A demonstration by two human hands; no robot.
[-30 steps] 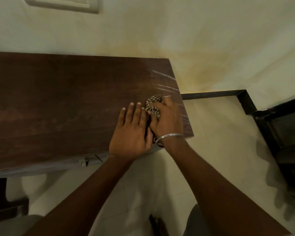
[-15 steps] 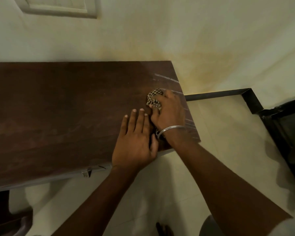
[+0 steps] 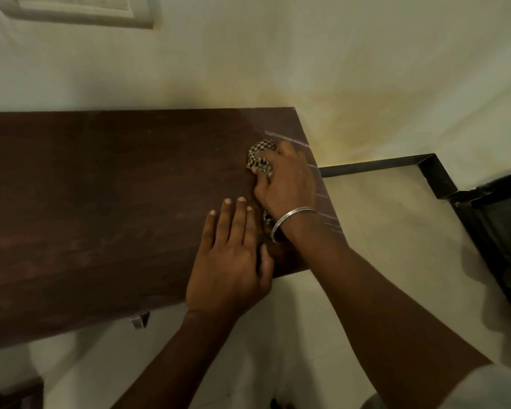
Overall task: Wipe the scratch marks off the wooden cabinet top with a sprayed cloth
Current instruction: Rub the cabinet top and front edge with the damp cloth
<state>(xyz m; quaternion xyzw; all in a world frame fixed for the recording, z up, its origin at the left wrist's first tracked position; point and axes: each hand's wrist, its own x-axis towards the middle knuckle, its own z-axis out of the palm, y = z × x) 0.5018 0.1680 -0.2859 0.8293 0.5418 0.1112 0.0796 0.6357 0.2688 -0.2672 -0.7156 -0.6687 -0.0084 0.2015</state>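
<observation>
The dark wooden cabinet top (image 3: pixel 106 208) runs from the left edge to the middle right. Pale scratch marks (image 3: pixel 289 140) streak its right end, with more near the right edge. My right hand (image 3: pixel 288 183), a metal bangle on its wrist, presses a bunched black-and-cream checked cloth (image 3: pixel 260 156) onto the wood just left of those marks. The cloth shows beyond my fingers and a bit under my wrist. My left hand (image 3: pixel 233 261) lies flat on the top near the front edge, fingers spread, holding nothing.
A cream wall (image 3: pixel 307 54) backs the cabinet, with a white frame (image 3: pixel 80 10) at the upper left. Pale tiled floor (image 3: pixel 381 231) lies to the right, bordered by a black skirting (image 3: pixel 375 163) and dark furniture (image 3: pixel 502 219). A metal latch (image 3: pixel 139 320) hangs under the front edge.
My right hand has slid the cloth away from me towards the back of the top. My left hand stays flat, now nearer the front edge than the right.
</observation>
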